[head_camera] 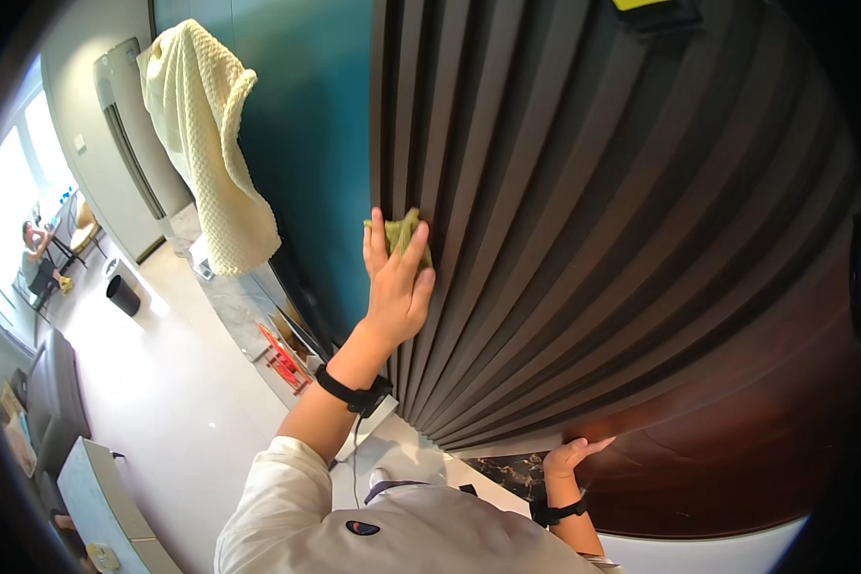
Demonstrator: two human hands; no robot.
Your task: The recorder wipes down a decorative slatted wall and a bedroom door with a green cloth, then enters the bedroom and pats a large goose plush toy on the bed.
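My left hand (396, 290) presses a crumpled olive-green cloth (402, 235) to the left edge of a dark brown fluted wall panel (509, 215). Its fingers are spread over the cloth, which partly hides beneath them. A smooth teal panel (305, 158) adjoins the fluted one on the left. Lower on the right, my right hand (568, 457) rests with fingers extended against a glossy reddish-brown wooden surface (703, 459), holding nothing that I can see. Black bands circle both wrists, and a cable hangs from the left one.
A cream knitted cover (208, 158) drapes over something at upper left. Below it runs a grey marble-look ledge (240, 316) with a red ornament (283, 359). Farther off are a black bin (123, 295), a grey sofa (57, 394) and a seated person (37, 255).
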